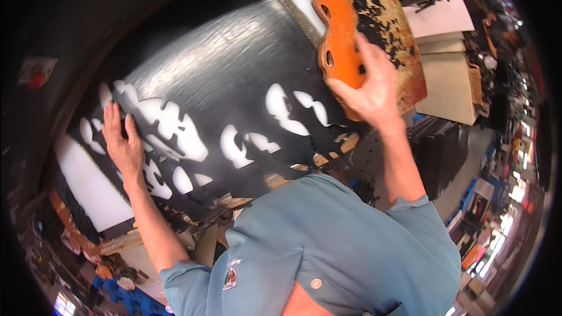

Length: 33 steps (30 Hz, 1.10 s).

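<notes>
A black sheet (234,76), leather-like and shiny, lies in front of me, with curved cut-out openings showing white beneath. My left hand (124,143) rests at its left part, fingers stretched out over the cut-outs; the fingertips are slightly blurred. Next to the sheet's right edge is an orange wavy-edged cutting die (339,29), a long shape with oval holes along its left side. My right hand (374,85) has its thumb on the die's near end and its fingers along the right edge, gripping it. Part of the hand's grip is hidden.
A worn brown board (410,64) strewn with black scraps stands at the right. Beyond it are pale boxes (445,82). A white board (96,184) sticks out at the left. Dark machine parts overhang the far side. Blue crates (126,298) are at the lower left.
</notes>
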Each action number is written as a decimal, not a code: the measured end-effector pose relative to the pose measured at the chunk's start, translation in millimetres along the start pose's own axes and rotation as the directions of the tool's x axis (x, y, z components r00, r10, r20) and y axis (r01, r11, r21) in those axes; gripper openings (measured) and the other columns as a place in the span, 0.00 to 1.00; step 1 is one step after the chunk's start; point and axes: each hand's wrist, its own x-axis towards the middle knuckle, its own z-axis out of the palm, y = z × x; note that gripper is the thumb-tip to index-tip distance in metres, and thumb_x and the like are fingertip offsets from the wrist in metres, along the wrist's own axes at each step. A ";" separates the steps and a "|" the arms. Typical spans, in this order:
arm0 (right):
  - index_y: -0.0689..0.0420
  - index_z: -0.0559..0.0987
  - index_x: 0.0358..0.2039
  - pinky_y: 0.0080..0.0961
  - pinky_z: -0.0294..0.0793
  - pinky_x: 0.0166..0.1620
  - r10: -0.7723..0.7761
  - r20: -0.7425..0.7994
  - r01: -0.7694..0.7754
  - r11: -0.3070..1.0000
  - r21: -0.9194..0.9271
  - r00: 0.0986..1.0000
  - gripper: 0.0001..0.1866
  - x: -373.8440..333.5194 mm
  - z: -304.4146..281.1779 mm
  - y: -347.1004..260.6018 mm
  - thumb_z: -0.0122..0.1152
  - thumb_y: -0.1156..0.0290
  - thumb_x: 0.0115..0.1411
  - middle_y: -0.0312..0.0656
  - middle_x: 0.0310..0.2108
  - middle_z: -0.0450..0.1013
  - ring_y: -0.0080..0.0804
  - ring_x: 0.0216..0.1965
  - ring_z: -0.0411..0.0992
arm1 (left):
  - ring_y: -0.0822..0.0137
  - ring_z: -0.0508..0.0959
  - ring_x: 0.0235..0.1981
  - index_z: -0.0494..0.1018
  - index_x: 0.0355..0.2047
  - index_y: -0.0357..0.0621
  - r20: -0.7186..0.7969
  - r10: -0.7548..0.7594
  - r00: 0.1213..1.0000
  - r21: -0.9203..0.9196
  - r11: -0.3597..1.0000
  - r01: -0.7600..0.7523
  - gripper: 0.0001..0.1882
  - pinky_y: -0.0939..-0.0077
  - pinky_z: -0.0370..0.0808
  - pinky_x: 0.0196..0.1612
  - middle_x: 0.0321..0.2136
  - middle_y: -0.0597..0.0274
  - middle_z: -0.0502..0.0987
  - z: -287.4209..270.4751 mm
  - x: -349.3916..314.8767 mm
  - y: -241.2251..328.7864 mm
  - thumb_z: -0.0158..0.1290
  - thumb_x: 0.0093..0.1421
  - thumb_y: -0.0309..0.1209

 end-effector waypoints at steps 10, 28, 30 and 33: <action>0.59 0.85 0.59 0.34 0.81 0.58 0.237 -0.264 -0.100 0.890 0.446 0.935 0.19 12.9 31.4 77.7 0.66 0.72 0.70 0.51 0.60 0.80 0.41 0.60 0.80 | 0.56 0.66 0.76 0.72 0.71 0.42 0.022 0.008 1.000 0.058 0.998 -0.009 0.24 0.53 0.55 0.80 0.73 0.55 0.71 -1.8 -0.8 1.2 0.53 0.77 0.34; 0.58 0.85 0.60 0.28 0.81 0.52 0.522 -0.128 -0.392 0.761 0.517 0.844 0.23 34.9 28.7 86.0 0.71 0.60 0.69 0.44 0.52 0.84 0.29 0.49 0.82 | 0.52 0.66 0.76 0.72 0.70 0.38 0.059 -0.075 0.995 0.036 0.997 0.073 0.25 0.51 0.56 0.79 0.72 0.50 0.71 -5.3 3.2 9.3 0.53 0.77 0.34; 0.55 0.83 0.63 0.33 0.80 0.56 0.284 -0.249 -0.206 0.932 0.297 0.926 0.28 39.4 24.5 76.3 0.73 0.55 0.67 0.48 0.58 0.80 0.36 0.55 0.80 | 0.53 0.66 0.76 0.71 0.70 0.38 0.036 -0.039 0.999 0.072 0.997 0.037 0.25 0.51 0.56 0.79 0.72 0.51 0.71 -2.4 1.7 6.8 0.53 0.77 0.34; 0.58 0.82 0.63 0.34 0.77 0.60 0.082 -0.223 -0.012 0.955 0.296 0.971 0.32 36.5 33.9 50.4 0.75 0.51 0.65 0.48 0.58 0.79 0.37 0.57 0.79 | 0.53 0.66 0.76 0.72 0.70 0.39 -0.002 0.002 1.000 0.095 0.996 -0.002 0.25 0.50 0.56 0.79 0.72 0.51 0.72 3.3 0.6 4.2 0.54 0.76 0.33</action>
